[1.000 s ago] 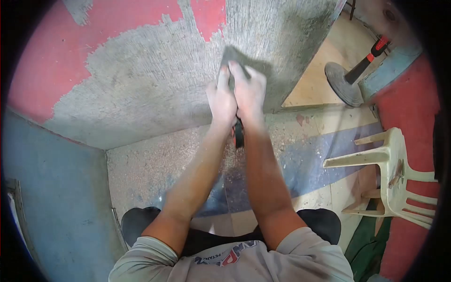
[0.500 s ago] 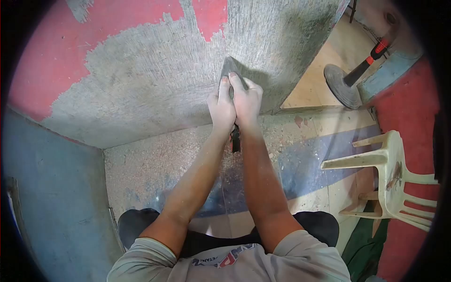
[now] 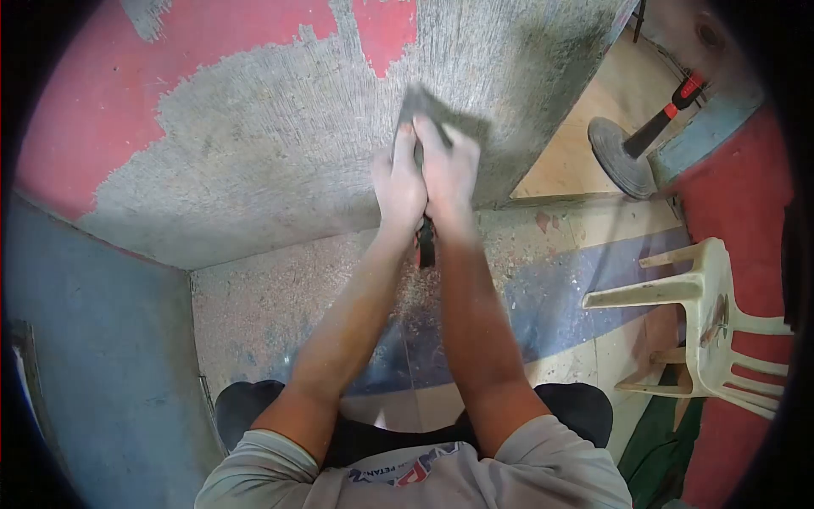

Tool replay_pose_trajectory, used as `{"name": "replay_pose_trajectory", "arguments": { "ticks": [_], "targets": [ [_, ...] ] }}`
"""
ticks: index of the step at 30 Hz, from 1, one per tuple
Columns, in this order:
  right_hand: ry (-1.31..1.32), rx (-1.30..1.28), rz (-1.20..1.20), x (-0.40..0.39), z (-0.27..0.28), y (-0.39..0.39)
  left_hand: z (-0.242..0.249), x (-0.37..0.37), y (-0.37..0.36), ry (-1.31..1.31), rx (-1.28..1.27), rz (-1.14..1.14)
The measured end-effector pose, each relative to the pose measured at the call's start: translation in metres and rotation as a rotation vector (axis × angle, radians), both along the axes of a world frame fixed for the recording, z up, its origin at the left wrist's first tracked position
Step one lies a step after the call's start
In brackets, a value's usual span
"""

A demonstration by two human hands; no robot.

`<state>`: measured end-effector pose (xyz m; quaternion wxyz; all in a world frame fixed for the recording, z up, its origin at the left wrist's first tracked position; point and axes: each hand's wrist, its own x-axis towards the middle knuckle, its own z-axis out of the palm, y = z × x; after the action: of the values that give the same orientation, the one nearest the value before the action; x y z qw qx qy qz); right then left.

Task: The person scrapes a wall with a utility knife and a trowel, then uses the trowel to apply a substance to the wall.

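Both dust-whitened hands grip one grey flat scraper (image 3: 417,102), its blade against the bare grey part of the wall (image 3: 280,153). My left hand (image 3: 398,182) is closed round it on the left side, thumb pointing up the blade. My right hand (image 3: 449,170) closes on it from the right, thumb beside the other. The tool's black and red handle end (image 3: 426,244) sticks out below my wrists. Pink paint (image 3: 85,110) remains at the upper left of the wall, with a small pink patch (image 3: 383,34) above the blade.
Paint flakes litter the tiled floor (image 3: 288,297). On the right a cream plastic chair (image 3: 708,314) lies tipped over. A stand with a round grey base (image 3: 615,157) is behind it at the upper right. A blue wall (image 3: 110,339) stands on the left.
My hands and the scraper have moved slightly up the wall, and the blade tip is higher. The grip is the same.
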<state>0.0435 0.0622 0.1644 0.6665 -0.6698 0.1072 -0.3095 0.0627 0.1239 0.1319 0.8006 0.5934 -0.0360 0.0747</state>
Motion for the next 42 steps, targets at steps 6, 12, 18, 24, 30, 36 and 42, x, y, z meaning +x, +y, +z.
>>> {"name": "replay_pose_trajectory", "arguments": {
  "ticks": [6,12,18,24,30,36,42],
  "targets": [
    [-0.052,-0.076,-0.005,0.007,0.036,0.000,0.043,0.000,0.005,0.002,-0.022,-0.018],
    [-0.040,0.049,0.002,0.013,-0.043,0.004,-0.020,-0.005,-0.002,0.000,-0.128,0.027],
    [-0.260,-0.053,-0.047,0.022,0.039,0.014,0.055,0.010,0.013,-0.051,-0.257,-0.149],
    [-0.227,0.023,0.032,0.007,-0.031,0.023,-0.004,-0.011,0.023,-0.108,-0.175,-0.146],
    [-0.214,0.286,0.270,0.013,0.022,0.029,0.037,0.008,0.036,-0.145,-0.397,-0.212],
    [-0.172,0.458,0.338,0.010,-0.029,0.029,0.001,0.009,0.036,0.152,-0.399,-0.131],
    [-0.189,0.287,0.294,0.006,0.025,0.034,0.037,0.019,0.039,0.033,-0.344,-0.117]
  ]
}}
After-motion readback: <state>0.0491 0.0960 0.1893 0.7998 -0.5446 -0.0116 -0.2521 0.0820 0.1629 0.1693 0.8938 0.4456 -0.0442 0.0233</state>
